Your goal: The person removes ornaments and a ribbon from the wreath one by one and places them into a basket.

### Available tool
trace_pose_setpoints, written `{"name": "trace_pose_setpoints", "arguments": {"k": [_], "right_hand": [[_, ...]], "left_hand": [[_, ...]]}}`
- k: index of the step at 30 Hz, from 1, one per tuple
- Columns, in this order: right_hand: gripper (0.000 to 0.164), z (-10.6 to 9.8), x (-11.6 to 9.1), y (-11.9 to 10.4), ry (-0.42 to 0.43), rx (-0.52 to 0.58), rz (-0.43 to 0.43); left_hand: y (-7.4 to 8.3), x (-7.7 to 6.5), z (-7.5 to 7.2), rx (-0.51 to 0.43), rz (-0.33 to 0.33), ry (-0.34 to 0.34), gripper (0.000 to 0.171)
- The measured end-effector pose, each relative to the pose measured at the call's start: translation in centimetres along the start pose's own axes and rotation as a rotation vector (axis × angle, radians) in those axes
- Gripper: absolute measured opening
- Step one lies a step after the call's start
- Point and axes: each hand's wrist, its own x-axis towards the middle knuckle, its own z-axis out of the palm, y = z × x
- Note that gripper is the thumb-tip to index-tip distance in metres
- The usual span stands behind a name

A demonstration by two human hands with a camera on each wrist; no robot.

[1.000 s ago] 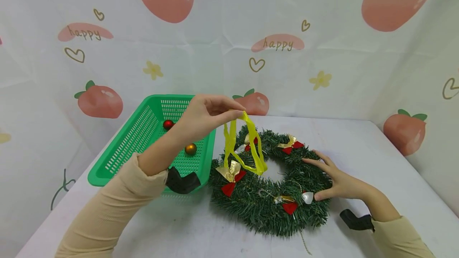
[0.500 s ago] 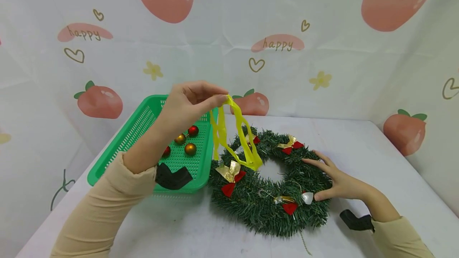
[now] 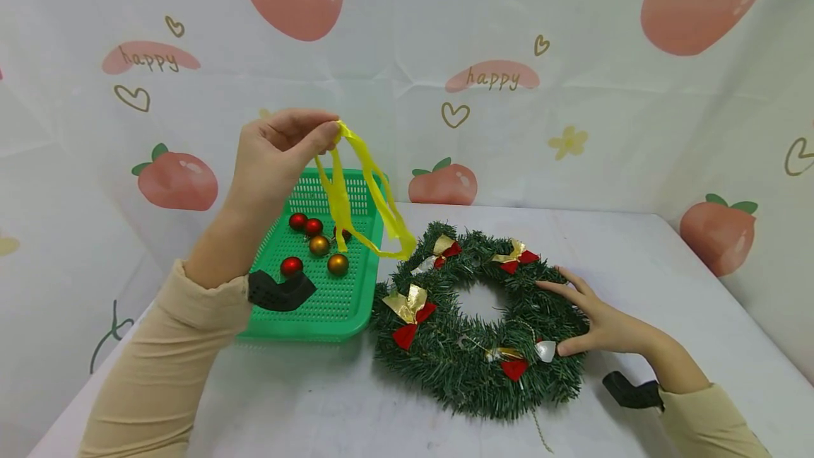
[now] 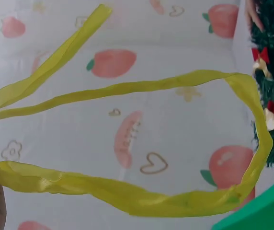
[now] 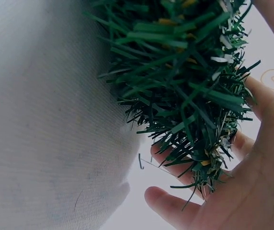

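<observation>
My left hand (image 3: 270,157) is raised over the green basket and pinches a yellow ribbon (image 3: 374,189) between thumb and fingertips. The ribbon hangs in a long loop with a loose end, its lower end near the wreath's left side; the left wrist view shows the ribbon loop (image 4: 151,199) up close. On the table lies a green Christmas wreath (image 3: 470,380) with gold and red bows (image 3: 407,316) and silver hearts (image 3: 545,351). My right hand (image 3: 607,324) holds the wreath's right outer edge, fingers spread around it. In the right wrist view several fingers (image 5: 173,203) reach past the needles.
Left of the wreath stands the green plastic basket (image 3: 318,327), with several red baubles (image 3: 291,266) and gold baubles (image 3: 338,264) inside. A thin beaded string (image 3: 540,431) trails off the wreath's front. A printed cloth (image 3: 394,34) hangs behind the white table (image 3: 305,401).
My left hand has moved left and up with the yellow ribbon, from above the wreath to over the basket. More baubles show now. The right hand and the wreath have stayed put.
</observation>
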Motion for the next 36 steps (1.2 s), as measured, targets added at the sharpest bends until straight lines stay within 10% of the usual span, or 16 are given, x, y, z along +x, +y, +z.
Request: {"name": "trace_pose_setpoints", "arguments": {"k": [15, 28, 33, 36], "right_hand": [[0.090, 0.0, 0.0, 0.2, -0.007, 0.002, 0.015], [0.090, 0.1, 0.0, 0.2, -0.006, 0.008, 0.014], [0.090, 0.1, 0.0, 0.2, -0.008, 0.008, 0.014], [0.090, 0.1, 0.0, 0.1, -0.007, 0.006, 0.016]], "left_hand": [[-3.4, 1.8, -3.3, 0.072, 0.020, 0.194, 0.018], [-7.5, 3.5, -5.0, 0.416, -0.056, 0.272, 0.026], [-9.1, 2.7, -5.9, 0.620, -0.146, 0.167, 0.033], [-9.9, 2.1, -6.6, 0.746, -0.260, -0.040, 0.034]]}}
